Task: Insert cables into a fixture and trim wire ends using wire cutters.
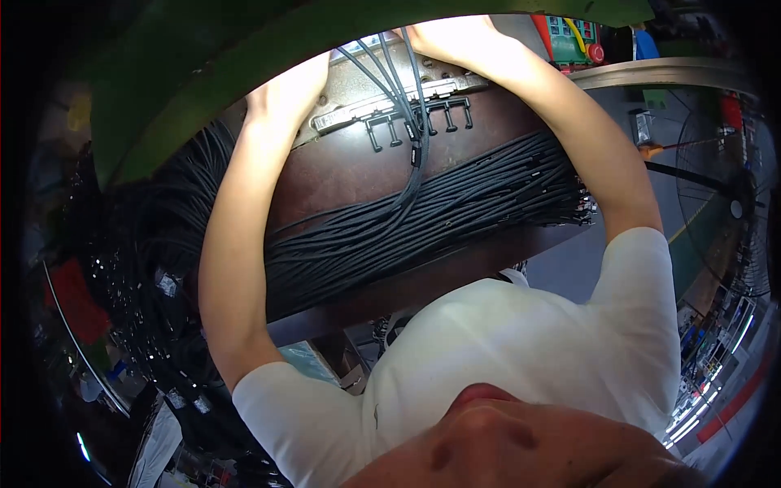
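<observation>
My left hand (294, 88) rests at the far side of the bench, left of a metal plate (338, 93). My right hand (451, 39) reaches in from the right, beside several black cables (390, 77) that run up past the plate. Bright glare and a green edge overhead hide the fingers of both hands, so I cannot see what they hold. The cables pass through a black comb-like holder (394, 134) fixed at the plate's near side. Toward me they join a thick bundle of black cables (455, 207) lying across the dark brown bench top (325, 175).
More black cables (175, 220) hang in a mass at the left. A green sheet or brim (187, 81) covers the upper part of the view. A red button (595, 53) on a green box stands at the far right. Further right is a large fan (736, 207).
</observation>
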`<state>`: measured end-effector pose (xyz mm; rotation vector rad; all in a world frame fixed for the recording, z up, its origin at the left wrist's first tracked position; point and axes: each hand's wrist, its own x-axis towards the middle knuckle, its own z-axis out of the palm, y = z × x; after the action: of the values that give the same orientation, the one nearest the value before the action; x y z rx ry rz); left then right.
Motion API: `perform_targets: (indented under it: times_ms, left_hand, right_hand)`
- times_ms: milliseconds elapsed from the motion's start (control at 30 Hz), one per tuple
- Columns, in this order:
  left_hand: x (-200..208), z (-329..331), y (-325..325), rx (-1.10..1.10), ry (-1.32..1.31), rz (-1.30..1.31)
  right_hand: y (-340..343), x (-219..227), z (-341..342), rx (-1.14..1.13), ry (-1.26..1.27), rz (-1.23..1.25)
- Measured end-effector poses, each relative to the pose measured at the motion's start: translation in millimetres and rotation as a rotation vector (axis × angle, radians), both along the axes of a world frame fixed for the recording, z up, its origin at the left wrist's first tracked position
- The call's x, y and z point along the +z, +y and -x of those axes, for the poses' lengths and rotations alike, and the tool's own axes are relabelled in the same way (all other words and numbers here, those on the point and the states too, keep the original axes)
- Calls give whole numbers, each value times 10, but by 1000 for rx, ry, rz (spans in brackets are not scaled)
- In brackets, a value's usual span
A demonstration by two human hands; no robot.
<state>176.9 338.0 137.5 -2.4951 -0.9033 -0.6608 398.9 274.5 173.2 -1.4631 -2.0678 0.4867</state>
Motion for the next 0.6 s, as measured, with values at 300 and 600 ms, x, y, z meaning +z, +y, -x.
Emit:
perform_targets:
  times_ms: [300, 600]
  left_hand:
    - [-141, 45, -3, -33, -263, 100]
    - [170, 165, -240, 128, -311, 390]
  right_hand:
    - [-129, 67, -219, -42, 76, 149]
    - [-235, 185, -166, -50, 165, 279]
